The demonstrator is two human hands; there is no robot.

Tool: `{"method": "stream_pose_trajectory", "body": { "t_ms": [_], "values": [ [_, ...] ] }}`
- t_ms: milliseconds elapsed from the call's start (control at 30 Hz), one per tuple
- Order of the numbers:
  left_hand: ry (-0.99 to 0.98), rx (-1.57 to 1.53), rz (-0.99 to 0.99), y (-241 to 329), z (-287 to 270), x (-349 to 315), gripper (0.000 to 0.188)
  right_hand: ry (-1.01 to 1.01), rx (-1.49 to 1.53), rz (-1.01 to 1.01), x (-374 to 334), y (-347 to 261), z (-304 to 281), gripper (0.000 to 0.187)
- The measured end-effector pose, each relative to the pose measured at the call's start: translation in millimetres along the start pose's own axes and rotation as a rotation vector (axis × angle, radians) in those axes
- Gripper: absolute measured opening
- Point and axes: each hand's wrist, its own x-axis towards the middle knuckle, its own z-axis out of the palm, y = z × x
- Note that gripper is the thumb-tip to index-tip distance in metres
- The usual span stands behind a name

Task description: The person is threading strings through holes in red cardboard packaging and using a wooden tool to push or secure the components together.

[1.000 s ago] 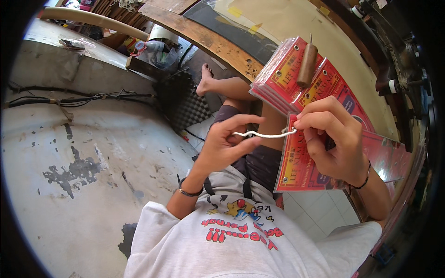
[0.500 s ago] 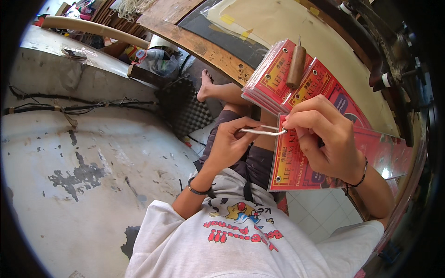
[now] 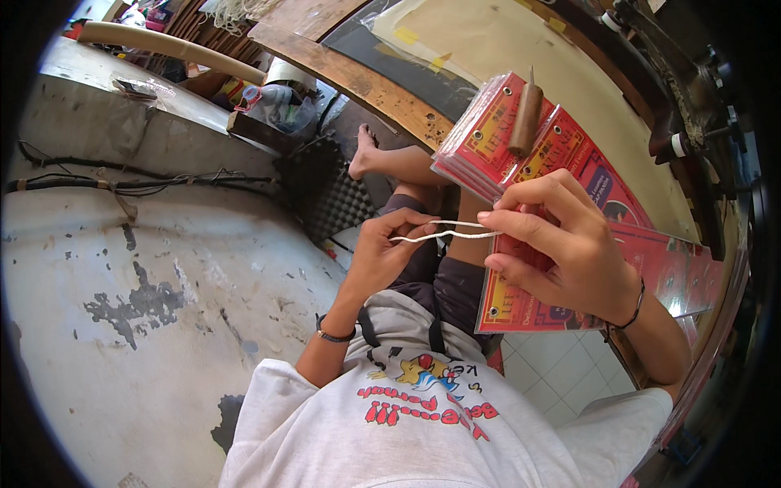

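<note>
A white cord (image 3: 447, 235) stretches as two strands between my hands. My left hand (image 3: 390, 244) is closed, pinching the cord between thumb and fingertips. Over a red and yellow printed card (image 3: 521, 313) with metal eyelets, my right hand (image 3: 569, 244) has its thumb and index finger apart. The index fingertip is at the cord's right end, beside the card's upper left corner. That hand hides the corner eyelet and much of the card. Beyond it lie stacks of similar cards (image 3: 484, 138), and a wooden-handled awl (image 3: 526, 122) rests on them.
The cards lie on a wooden table (image 3: 374, 81) with a cream sheet (image 3: 488, 41) on it. Dark machine parts (image 3: 691, 106) stand at the right. A pale, peeling surface (image 3: 203, 293) fills the left, with black cables (image 3: 138, 185) along it. A plastic bag (image 3: 285, 112) sits beyond.
My left hand has moved slightly left, and the cord's strands have spread apart and slackened. My right thumb and index finger have parted near the card's corner.
</note>
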Motion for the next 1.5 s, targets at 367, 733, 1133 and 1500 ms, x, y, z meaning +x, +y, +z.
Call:
{"method": "stream_pose_trajectory", "body": {
  "t_ms": [367,733,1133,1500],
  "values": [
    [-0.037,0.026,0.022,31.9,-9.5,-7.7,0.012,-0.028,0.176,0.003,0.0,12.2,-3.9,0.014],
    [0.127,0.157,-0.032,-28.0,-34.7,10.6,0.013,-0.166,0.493,0.162,-7.8,17.9,-21.8,0.013],
    [0.415,0.215,-0.077,-104.4,-97.0,15.0,0.016,-0.059,0.506,0.222,-7.4,13.4,-5.2,0.027],
    [0.481,0.333,-0.112,-94.8,-130.6,10.1,0.02,-0.074,0.324,0.072,-1.7,16.0,-8.0,0.014]
  ]
}}
